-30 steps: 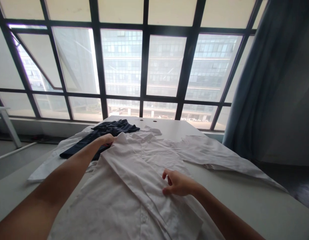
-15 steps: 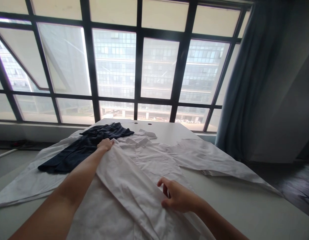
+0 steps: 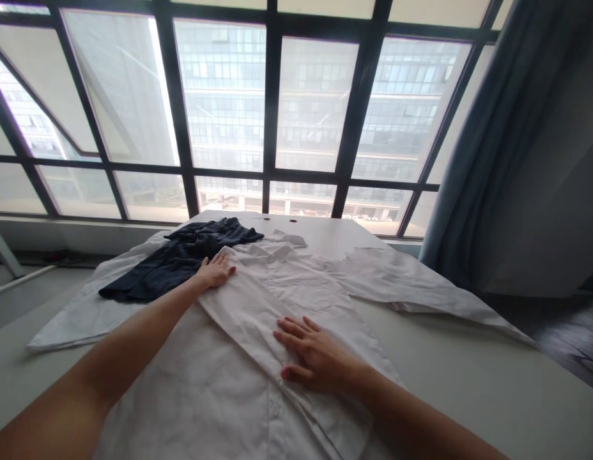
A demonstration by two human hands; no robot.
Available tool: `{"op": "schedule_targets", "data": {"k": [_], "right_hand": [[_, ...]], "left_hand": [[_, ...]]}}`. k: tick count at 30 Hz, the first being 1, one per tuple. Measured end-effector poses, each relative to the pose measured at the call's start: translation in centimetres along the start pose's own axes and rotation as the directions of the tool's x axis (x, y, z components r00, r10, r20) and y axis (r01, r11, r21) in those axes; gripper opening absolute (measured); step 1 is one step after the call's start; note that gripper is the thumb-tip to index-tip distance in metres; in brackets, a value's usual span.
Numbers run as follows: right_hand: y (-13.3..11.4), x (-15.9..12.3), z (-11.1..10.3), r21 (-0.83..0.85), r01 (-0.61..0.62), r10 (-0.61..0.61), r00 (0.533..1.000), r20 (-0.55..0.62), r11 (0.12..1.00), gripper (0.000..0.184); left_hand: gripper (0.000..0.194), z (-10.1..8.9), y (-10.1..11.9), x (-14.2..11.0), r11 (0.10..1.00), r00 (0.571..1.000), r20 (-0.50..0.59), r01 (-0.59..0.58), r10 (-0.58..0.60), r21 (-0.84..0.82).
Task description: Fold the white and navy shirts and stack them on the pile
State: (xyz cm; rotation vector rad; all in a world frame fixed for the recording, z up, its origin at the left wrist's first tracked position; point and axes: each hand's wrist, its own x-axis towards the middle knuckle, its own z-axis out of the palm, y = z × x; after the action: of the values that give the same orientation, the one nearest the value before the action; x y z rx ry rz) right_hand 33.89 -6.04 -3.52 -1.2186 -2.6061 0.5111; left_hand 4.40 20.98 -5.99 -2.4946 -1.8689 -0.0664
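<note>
A white button shirt lies spread front up on a pale table, one sleeve stretched to the right. My left hand rests flat on the shirt's left shoulder near the collar, fingers stretched out. My right hand lies flat on the shirt's front placket, fingers spread and pointing left. Neither hand holds anything. A dark navy garment lies crumpled just beyond my left hand, at the shirt's upper left.
Another white cloth lies under the navy garment at the table's left. A large window with dark frames stands behind the table. A blue-grey curtain hangs at the right.
My left hand has let go of the shirt's shoulder edge and now lies flat on it. My right hand has opened from a loose curl and pressed down on the placket.
</note>
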Motion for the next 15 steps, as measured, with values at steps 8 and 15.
{"op": "schedule_targets", "data": {"k": [8,15], "right_hand": [[-0.1,0.2,-0.2,0.007,-0.014,0.013,0.998,0.062,1.000,0.091],[-0.3,0.2,-0.2,-0.015,-0.015,0.016,0.996,0.089,1.000,0.091]], "left_hand": [[0.069,0.5,-1.6,2.0,0.998,1.000,0.021,0.012,-0.011,-0.061],[0.058,0.6,2.7,-3.1,0.991,0.981,-0.146,-0.125,0.130,0.048]]}}
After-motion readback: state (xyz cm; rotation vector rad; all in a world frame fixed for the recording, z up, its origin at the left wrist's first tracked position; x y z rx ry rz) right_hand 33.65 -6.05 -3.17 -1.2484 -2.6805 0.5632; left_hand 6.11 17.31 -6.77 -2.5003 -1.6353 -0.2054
